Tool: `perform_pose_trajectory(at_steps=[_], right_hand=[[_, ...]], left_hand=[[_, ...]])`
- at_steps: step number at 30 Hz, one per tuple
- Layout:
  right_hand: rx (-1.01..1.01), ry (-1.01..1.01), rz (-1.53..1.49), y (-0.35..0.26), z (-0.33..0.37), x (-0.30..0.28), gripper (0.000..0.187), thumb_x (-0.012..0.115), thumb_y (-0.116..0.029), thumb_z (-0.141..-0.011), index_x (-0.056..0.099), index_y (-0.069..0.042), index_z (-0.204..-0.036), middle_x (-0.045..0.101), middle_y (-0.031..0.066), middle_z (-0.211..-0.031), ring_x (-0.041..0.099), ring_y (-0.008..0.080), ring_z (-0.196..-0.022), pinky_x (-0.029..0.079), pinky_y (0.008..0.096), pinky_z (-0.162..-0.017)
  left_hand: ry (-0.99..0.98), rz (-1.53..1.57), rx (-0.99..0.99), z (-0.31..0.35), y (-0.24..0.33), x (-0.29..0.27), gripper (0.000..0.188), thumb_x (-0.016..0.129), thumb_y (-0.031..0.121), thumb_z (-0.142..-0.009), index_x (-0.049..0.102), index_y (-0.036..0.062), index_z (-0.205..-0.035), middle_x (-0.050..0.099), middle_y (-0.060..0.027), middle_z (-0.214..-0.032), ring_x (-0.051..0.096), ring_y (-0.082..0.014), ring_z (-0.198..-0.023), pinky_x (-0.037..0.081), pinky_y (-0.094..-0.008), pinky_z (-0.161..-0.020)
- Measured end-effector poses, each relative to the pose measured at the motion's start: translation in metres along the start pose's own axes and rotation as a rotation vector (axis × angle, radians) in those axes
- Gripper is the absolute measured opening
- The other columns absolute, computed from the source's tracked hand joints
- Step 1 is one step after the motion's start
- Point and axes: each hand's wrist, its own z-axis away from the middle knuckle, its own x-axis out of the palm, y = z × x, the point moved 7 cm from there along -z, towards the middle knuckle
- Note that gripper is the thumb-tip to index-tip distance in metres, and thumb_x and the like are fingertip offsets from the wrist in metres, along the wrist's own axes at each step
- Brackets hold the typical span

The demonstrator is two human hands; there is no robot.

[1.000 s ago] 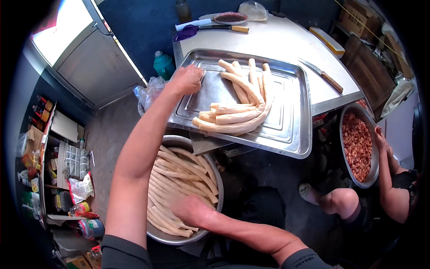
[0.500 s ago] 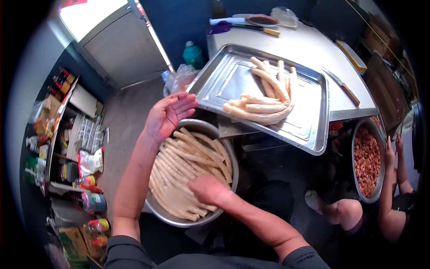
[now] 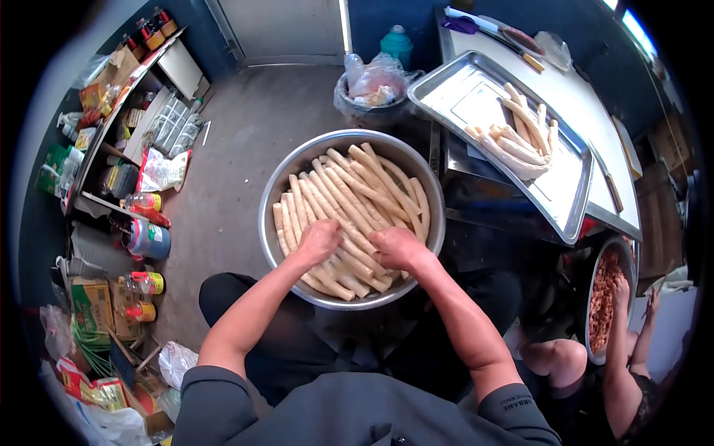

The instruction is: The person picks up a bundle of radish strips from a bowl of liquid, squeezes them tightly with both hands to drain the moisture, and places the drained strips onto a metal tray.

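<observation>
A round steel basin (image 3: 265, 215) stands between my knees, filled with long, pale, sausage-like tubes (image 3: 346, 195) lying mostly side by side. My left hand (image 3: 320, 239) is closed, fingers curled down onto the tubes near the basin's middle. A short way to its right, my right hand (image 3: 396, 247) is also closed, its fingertips on the tubes. The hands are apart, with pale tubes between them. What exactly each one grips is partly hidden by the fingers. Several more such tubes (image 3: 524, 152), some bent over, lie in a metal tray (image 3: 461, 89) at the right.
The tray rests on a white table (image 3: 580, 104) with a knife (image 3: 611, 182). Behind the basin is a bagged bin (image 3: 372, 93). Shelves with bottles and packages (image 3: 141, 134) line the left. At right, another person's hands (image 3: 628, 293) are by a basin of chopped reddish meat (image 3: 604, 297).
My left hand has come down from above the basin's far rim, where it was open, onto the tubes beside my right hand. My view has turned, so the basin now appears more central.
</observation>
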Motion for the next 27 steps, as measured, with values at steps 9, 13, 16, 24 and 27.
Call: perform_pose_trajectory(at_steps=[9, 13, 16, 24, 27], right_hand=[[-0.063, 0.441, -0.152, -0.021, -0.023, -0.016, 0.031, 0.066, -0.013, -0.078, 0.057, -0.004, -0.106, 0.06, 0.0179, -0.105, 0.06, 0.0387, -0.097, 0.05, 0.0471, -0.081], [-0.031, 0.527, -0.127, -0.028, -0.042, -0.018, 0.046, 0.07, -0.016, -0.077, 0.055, -0.002, -0.118, 0.057, 0.0163, -0.118, 0.055, 0.0367, -0.11, 0.047, 0.0451, -0.092], [-0.009, 0.529, -0.099, -0.016, -0.065, -0.005, 0.06, 0.075, -0.023, -0.074, 0.051, 0.001, -0.123, 0.054, 0.0199, -0.125, 0.052, 0.0386, -0.116, 0.044, 0.0455, -0.097], [0.241, 0.349, 0.003, -0.03, -0.105, 0.034, 0.083, 0.081, -0.032, -0.068, 0.04, 0.005, -0.13, 0.047, 0.027, -0.129, 0.049, 0.0426, -0.118, 0.044, 0.0509, -0.096], [0.318, 0.355, 0.04, -0.037, -0.104, 0.036, 0.08, 0.082, -0.032, -0.067, 0.042, 0.006, -0.126, 0.049, 0.0266, -0.124, 0.051, 0.0431, -0.113, 0.043, 0.0511, -0.096]], left_hand=[[-0.455, 0.027, 0.034, -0.008, 0.014, -0.017, 0.031, 0.06, 0.026, -0.083, 0.066, 0.0028, -0.102, 0.068, -0.0223, -0.091, 0.066, -0.0403, -0.087, 0.052, -0.0474, -0.08], [-0.131, 0.044, 0.066, -0.032, 0.012, -0.081, 0.035, 0.058, 0.022, -0.086, 0.064, 0.0026, -0.114, 0.068, -0.0236, -0.094, 0.065, -0.0396, -0.094, 0.051, -0.0464, -0.085], [-0.069, 0.034, 0.03, -0.04, 0.01, -0.124, 0.037, 0.059, 0.024, -0.088, 0.062, 0.0025, -0.118, 0.068, -0.0221, -0.101, 0.064, -0.0373, -0.098, 0.05, -0.0446, -0.088], [0.169, 0.198, 0.014, -0.033, -0.005, -0.19, 0.036, 0.062, 0.024, -0.087, 0.064, -0.0009, -0.113, 0.069, -0.0189, -0.094, 0.068, -0.0314, -0.088, 0.052, -0.0393, -0.08], [0.212, 0.218, -0.016, -0.032, -0.01, -0.203, 0.032, 0.062, 0.024, -0.085, 0.067, 0.0004, -0.106, 0.069, -0.018, -0.088, 0.068, -0.0326, -0.084, 0.053, -0.0406, -0.077]])
